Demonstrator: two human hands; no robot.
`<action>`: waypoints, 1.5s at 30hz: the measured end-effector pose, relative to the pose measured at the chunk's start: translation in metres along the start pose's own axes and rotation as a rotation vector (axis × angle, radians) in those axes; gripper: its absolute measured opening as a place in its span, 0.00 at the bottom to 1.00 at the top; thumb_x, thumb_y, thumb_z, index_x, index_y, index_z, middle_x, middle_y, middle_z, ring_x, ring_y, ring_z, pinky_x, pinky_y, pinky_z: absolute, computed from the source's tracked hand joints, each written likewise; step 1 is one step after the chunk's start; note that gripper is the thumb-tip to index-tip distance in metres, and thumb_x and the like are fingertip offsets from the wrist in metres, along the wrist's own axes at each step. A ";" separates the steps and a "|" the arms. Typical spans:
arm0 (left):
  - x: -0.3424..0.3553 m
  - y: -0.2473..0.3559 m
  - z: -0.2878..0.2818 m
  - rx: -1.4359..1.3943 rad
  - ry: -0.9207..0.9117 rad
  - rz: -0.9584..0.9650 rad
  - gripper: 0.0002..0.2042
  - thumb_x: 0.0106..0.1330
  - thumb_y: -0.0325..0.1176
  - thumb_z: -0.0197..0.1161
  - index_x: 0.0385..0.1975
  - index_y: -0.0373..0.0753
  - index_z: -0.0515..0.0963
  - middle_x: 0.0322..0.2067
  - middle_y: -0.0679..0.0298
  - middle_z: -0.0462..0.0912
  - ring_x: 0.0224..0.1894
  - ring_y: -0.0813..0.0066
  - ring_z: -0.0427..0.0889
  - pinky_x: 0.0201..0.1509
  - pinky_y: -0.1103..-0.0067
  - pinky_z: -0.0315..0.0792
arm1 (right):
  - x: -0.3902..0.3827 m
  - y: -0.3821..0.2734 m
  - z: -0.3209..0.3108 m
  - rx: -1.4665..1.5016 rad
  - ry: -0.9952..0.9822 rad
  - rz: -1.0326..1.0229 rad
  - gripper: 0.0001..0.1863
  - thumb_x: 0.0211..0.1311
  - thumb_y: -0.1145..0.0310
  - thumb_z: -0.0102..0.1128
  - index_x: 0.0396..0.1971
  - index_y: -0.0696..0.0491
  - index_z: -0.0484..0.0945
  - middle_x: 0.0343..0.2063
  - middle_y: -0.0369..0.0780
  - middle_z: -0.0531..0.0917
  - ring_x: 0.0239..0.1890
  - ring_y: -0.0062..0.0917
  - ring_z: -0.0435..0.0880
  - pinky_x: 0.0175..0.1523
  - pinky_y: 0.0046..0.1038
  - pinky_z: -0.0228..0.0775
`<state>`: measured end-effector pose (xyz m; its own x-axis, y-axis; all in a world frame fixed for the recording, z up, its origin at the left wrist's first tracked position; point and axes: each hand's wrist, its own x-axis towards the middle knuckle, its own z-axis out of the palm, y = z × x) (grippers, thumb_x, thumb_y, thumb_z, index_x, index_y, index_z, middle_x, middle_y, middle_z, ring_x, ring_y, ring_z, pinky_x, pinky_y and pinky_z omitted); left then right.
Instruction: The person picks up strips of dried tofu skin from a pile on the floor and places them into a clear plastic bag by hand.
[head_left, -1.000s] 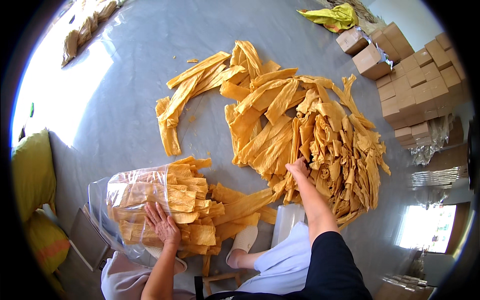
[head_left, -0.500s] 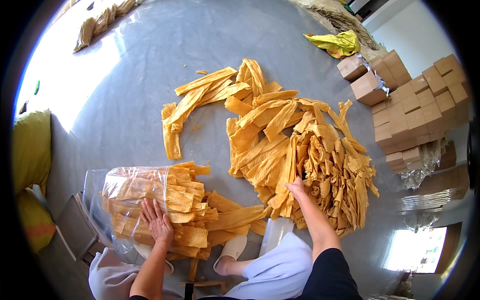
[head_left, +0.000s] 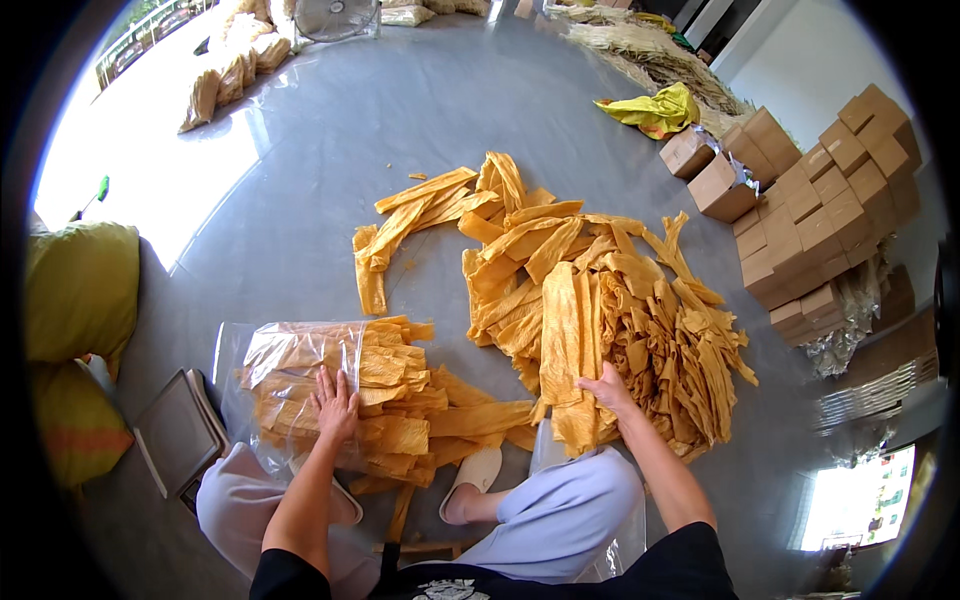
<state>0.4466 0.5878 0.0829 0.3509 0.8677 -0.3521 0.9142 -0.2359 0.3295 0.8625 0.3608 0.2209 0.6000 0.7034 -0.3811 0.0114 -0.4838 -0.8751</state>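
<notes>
My left hand lies flat, fingers spread, on a clear plastic bag stuffed with golden-yellow wrinkled strips that look like dried tofu skin. Their ends stick out of the bag's right side as a layered bundle. To the right, my right hand pinches the side of a long flat tofu skin strip, its thumb on top and its other fingers partly hidden. That strip hangs lengthwise in front of a large heap of tofu skin strips. Looser strips trail off the heap to the far left.
A flat grey device like a scale is left of the bag, beside yellow-green sacks. Stacked cardboard boxes line the right side, near a yellow sack. A fan and pale bundles stand far off.
My right hand has drawn a long strip out from the heap toward me and now grips it. My left hand stays flat on the bag. The view has tilted up, showing the fan.
</notes>
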 end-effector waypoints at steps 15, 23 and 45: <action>-0.071 0.102 -0.083 -0.685 0.196 0.537 0.46 0.54 0.46 0.63 0.66 0.37 0.39 0.64 0.47 0.49 0.68 0.55 0.46 0.69 0.67 0.44 | -0.119 -0.102 -0.007 -0.011 -0.457 -0.331 0.36 0.39 0.73 0.68 0.54 0.60 0.64 0.47 0.39 0.74 0.50 0.24 0.72 0.57 0.26 0.62; -0.088 0.143 -0.143 -1.156 -0.051 0.646 0.57 0.47 0.54 0.69 0.65 0.36 0.32 0.64 0.45 0.49 0.66 0.56 0.50 0.67 0.67 0.48 | -0.187 -0.119 0.030 0.246 -0.579 -0.293 0.42 0.36 0.68 0.70 0.56 0.61 0.61 0.48 0.41 0.73 0.49 0.25 0.72 0.54 0.28 0.63; -0.133 0.058 -0.119 -2.379 -0.787 0.406 0.15 0.65 0.37 0.54 0.47 0.35 0.70 0.46 0.58 0.75 0.44 0.71 0.78 0.43 0.76 0.77 | -0.222 -0.086 0.079 0.259 -0.549 -0.369 0.34 0.39 0.77 0.64 0.52 0.61 0.64 0.45 0.39 0.75 0.46 0.23 0.75 0.52 0.26 0.66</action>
<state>0.4288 0.5110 0.2535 0.8206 0.5713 0.0160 -0.5647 0.8061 0.1766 0.6655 0.2871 0.3575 0.1035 0.9913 -0.0817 -0.0953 -0.0719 -0.9928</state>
